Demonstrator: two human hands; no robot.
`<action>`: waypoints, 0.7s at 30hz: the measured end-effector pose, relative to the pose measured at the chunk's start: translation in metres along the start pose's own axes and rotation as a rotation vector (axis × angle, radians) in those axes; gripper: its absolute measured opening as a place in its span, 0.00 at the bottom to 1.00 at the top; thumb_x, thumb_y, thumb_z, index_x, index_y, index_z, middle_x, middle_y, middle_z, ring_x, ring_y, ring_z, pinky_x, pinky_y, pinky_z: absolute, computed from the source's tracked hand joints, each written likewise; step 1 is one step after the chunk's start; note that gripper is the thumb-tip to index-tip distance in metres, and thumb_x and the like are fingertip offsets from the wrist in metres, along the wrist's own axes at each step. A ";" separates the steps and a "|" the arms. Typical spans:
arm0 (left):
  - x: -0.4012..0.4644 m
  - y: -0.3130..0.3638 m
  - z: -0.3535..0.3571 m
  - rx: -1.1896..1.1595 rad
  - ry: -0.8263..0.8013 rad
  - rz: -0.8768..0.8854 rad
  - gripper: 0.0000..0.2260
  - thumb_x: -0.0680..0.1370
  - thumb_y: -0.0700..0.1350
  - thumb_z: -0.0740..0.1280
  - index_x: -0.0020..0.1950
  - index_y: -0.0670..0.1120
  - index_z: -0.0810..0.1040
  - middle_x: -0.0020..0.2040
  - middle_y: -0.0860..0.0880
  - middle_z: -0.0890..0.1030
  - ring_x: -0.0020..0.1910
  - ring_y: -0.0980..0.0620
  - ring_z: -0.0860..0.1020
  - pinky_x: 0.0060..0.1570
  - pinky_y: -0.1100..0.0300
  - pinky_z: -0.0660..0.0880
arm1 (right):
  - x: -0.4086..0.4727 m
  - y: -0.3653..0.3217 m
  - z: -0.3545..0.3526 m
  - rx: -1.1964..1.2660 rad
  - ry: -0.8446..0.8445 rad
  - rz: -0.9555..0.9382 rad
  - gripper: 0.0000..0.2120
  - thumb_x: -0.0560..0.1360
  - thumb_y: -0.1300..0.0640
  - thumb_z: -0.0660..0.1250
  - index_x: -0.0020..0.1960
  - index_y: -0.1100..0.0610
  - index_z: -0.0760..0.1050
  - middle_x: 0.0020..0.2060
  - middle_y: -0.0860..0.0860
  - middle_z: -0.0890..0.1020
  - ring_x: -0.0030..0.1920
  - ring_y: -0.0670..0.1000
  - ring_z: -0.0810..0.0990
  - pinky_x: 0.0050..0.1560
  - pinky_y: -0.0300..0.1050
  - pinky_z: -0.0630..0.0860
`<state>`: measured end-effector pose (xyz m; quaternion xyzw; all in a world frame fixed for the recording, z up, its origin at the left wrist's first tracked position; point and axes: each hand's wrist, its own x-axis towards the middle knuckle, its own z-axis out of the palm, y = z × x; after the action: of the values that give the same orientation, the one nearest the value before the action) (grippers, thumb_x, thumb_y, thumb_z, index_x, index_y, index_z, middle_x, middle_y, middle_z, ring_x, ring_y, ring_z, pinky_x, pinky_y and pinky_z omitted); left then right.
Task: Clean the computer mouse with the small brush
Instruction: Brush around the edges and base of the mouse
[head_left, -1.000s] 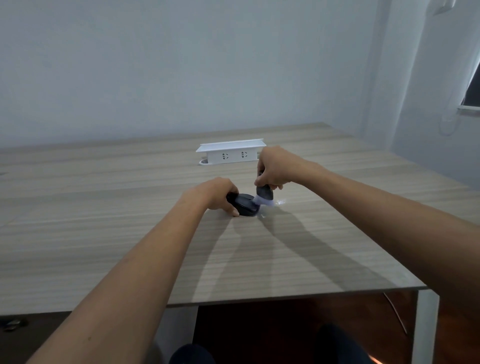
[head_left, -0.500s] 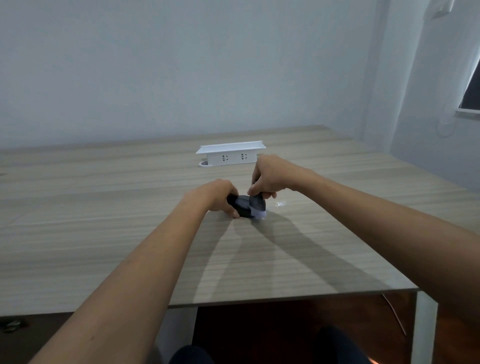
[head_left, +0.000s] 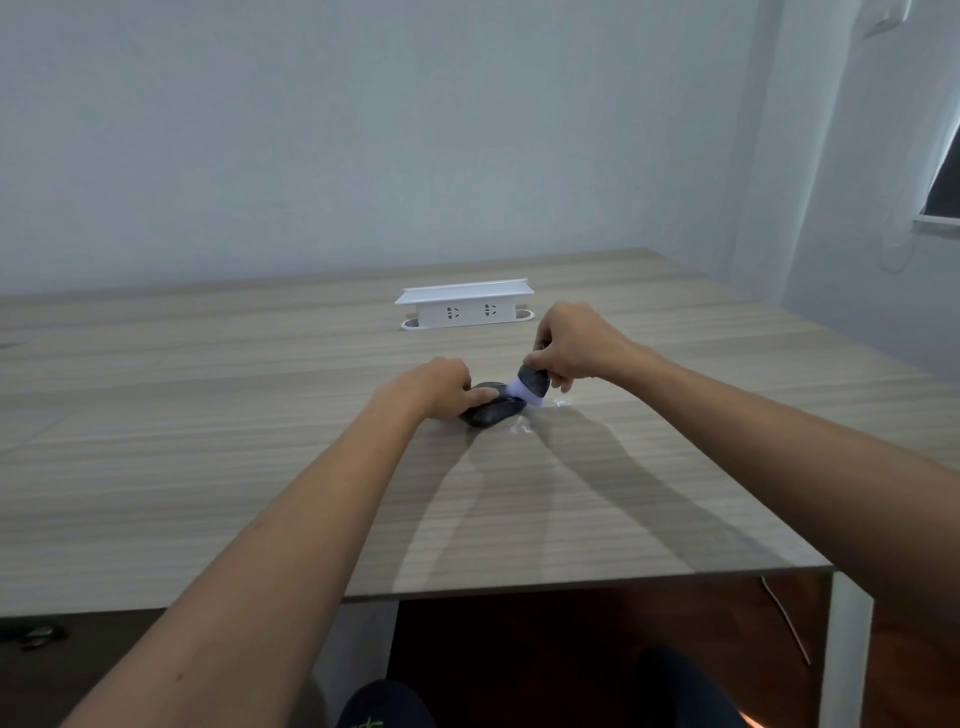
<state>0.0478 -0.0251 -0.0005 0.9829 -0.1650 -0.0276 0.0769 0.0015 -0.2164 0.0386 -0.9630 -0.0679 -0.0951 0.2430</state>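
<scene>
One wide-angle view comes from the person's head, facing forward and down across the bench toward the far wall. The socket box sits mid-frame; both forearms reach toward it from the lower corners, the bench's near edge well below it.

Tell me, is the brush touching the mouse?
Touching. The head view shows the pale bristles of the small brush, gripped by the right hand, lying against the mouse, which the left hand holds.

Socket box behind — bare table leftward
</scene>
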 end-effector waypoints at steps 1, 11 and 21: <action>-0.001 -0.001 -0.001 -0.023 -0.005 0.005 0.26 0.83 0.61 0.60 0.35 0.42 0.72 0.34 0.47 0.73 0.36 0.46 0.71 0.36 0.54 0.65 | 0.000 0.001 0.001 0.010 0.000 0.008 0.06 0.68 0.65 0.71 0.33 0.66 0.83 0.24 0.56 0.83 0.21 0.47 0.81 0.20 0.31 0.69; 0.006 -0.013 0.006 -0.317 -0.038 -0.029 0.24 0.82 0.58 0.64 0.57 0.37 0.84 0.52 0.38 0.87 0.46 0.43 0.83 0.53 0.53 0.77 | 0.012 0.001 0.016 0.189 -0.006 0.070 0.05 0.67 0.66 0.70 0.35 0.67 0.84 0.31 0.61 0.85 0.26 0.49 0.84 0.25 0.32 0.76; 0.011 -0.015 0.010 -0.341 -0.014 -0.074 0.27 0.82 0.61 0.63 0.57 0.36 0.84 0.53 0.37 0.86 0.45 0.44 0.78 0.50 0.55 0.71 | 0.009 0.004 0.004 0.479 -0.209 0.177 0.06 0.72 0.67 0.70 0.38 0.68 0.83 0.29 0.57 0.85 0.30 0.52 0.85 0.39 0.41 0.84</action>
<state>0.0625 -0.0158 -0.0132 0.9607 -0.1223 -0.0648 0.2405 0.0113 -0.2175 0.0356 -0.8848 -0.0288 0.0450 0.4629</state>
